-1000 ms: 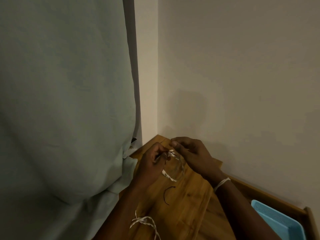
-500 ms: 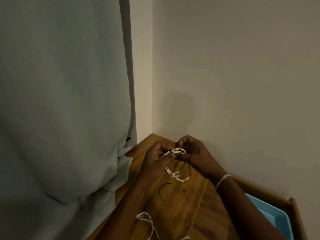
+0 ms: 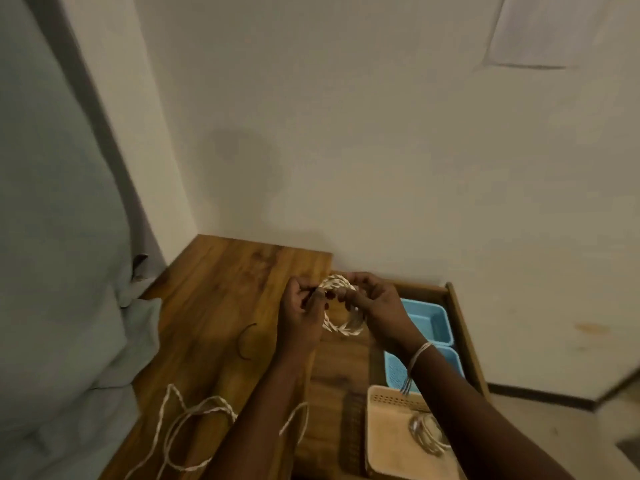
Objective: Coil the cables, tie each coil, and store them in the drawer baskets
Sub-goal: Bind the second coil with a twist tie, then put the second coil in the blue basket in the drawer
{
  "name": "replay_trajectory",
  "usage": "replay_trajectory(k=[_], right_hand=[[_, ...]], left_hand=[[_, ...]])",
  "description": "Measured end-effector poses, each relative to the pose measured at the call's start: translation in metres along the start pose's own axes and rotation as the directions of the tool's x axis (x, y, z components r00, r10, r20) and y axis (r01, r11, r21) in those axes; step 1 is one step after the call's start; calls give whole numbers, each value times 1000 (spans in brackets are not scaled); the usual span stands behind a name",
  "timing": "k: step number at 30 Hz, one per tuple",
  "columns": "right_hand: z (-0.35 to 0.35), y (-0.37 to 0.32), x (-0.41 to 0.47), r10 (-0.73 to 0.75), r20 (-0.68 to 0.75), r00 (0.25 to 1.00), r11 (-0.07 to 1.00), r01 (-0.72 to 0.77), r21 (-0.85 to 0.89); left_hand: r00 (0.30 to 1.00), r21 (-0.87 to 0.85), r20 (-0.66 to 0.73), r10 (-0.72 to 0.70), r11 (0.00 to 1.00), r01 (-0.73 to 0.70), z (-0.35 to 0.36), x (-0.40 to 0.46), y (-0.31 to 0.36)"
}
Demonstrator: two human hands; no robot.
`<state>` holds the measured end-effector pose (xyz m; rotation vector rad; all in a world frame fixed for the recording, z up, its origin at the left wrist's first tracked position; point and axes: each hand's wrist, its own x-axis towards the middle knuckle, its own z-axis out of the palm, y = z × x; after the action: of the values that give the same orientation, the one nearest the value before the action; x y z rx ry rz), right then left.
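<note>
A small coil of white braided cable hangs between my two hands above the right edge of the wooden table top. My left hand pinches the coil's top left side. My right hand grips its upper right side. A short dark tie lies curved on the table to the left of my left hand. A loose white braided cable trails across the near table. The open drawer at right holds two blue baskets and a beige basket with a coiled cable inside.
A grey-green curtain hangs along the left and drapes onto the table's left edge. A pale wall stands close behind the table and drawer. A sheet of paper is stuck to the wall at top right.
The view has swung right and down, bringing the drawer and its baskets into sight. The coil in my hands has grown into a fuller ring, and both hands have shifted right.
</note>
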<state>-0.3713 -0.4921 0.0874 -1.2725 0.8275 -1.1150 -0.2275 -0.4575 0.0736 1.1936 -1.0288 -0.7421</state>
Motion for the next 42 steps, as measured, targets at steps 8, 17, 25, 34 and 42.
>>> replay_trajectory(k=[8, 17, 25, 34, 42], right_hand=[[-128, 41, -15, 252, -250, 935, 951, -191, 244], [-249, 160, -14, 262, -595, 760, 888, -431, -159], [-293, 253, 6, 331, -599, 729, 614, -648, -450], [-307, 262, 26, 291, -571, 768, 492, -632, -599], [-304, 269, 26, 257, -416, 872, 215, -471, -856]], left_hand=[[972, 247, 164, -166, 961, 122, 100, 2, -55], [781, 467, 91, -618, 719, 514, 223, -12, -178], [683, 528, -35, -729, 567, 632, 274, -38, -290], [679, 478, -47, -733, 580, 660, 290, -20, -314], [780, 649, -2, -626, 593, 477, 291, -7, -319]])
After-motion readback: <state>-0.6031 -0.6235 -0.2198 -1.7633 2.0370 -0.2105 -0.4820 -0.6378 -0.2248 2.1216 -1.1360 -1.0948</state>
